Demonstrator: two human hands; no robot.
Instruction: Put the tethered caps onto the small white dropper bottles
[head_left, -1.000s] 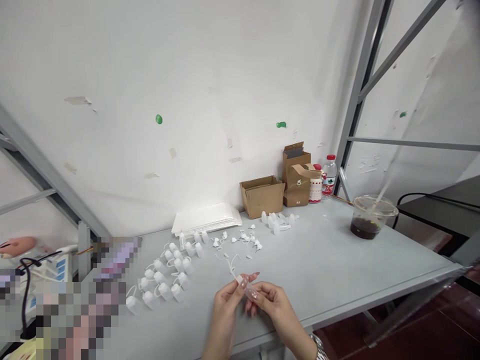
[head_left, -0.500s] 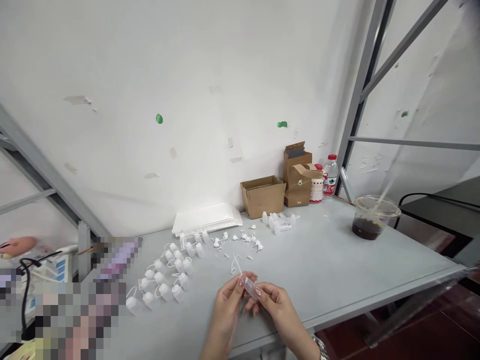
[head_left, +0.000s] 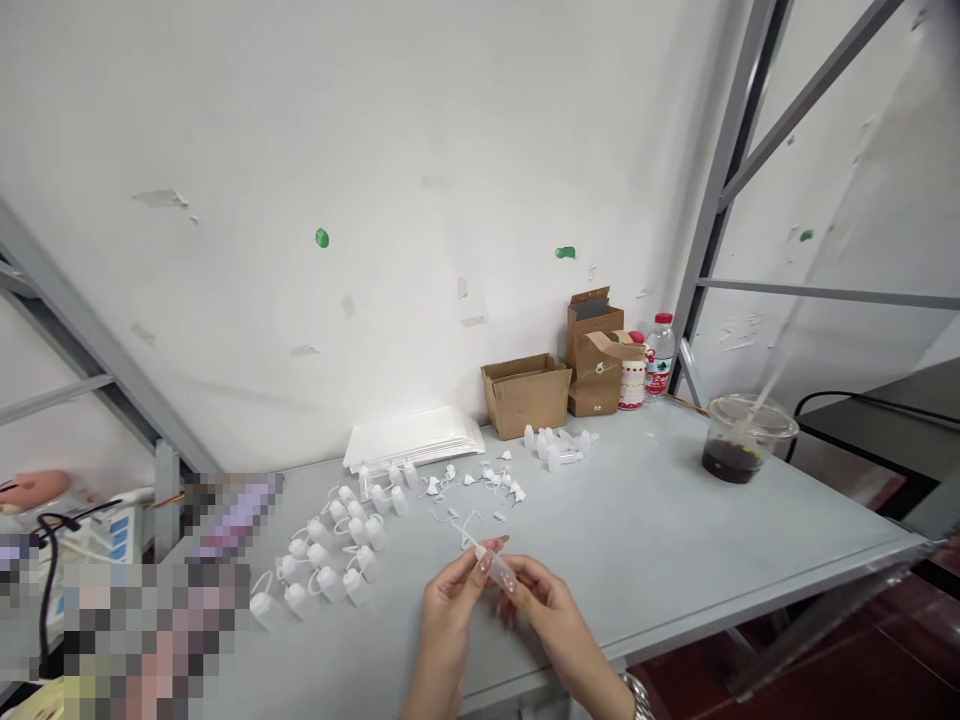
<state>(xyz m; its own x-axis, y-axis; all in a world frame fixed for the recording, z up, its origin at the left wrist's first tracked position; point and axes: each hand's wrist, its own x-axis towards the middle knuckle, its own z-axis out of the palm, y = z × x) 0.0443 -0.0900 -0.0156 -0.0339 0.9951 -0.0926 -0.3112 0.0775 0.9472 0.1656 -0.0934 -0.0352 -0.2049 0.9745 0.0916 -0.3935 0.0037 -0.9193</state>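
Between my two hands is a small translucent bottle (head_left: 496,568), tilted, with a thin white strap at its upper left end. My left hand (head_left: 459,592) pinches the strap end, and my right hand (head_left: 541,598) grips the lower right end. White caps (head_left: 495,478) with thin straps lie loose on the grey table (head_left: 645,540) beyond my hands. Several capped bottles (head_left: 326,580) stand in rows to the left. More translucent bottles without caps (head_left: 555,455) lie in a small pile near the open cardboard box (head_left: 526,400).
A stack of white sheets (head_left: 412,437) lies by the wall. Behind the box are a brown paper bag (head_left: 596,375) and a red-capped bottle (head_left: 660,360). A plastic bowl of dark liquid (head_left: 739,455) with a straw stands at the right. A pixelated area covers the lower left.
The bottle has shifted slightly left between my fingers, and the strap end now sits right against it. Both hands stay close together. The camera view has moved very slightly.
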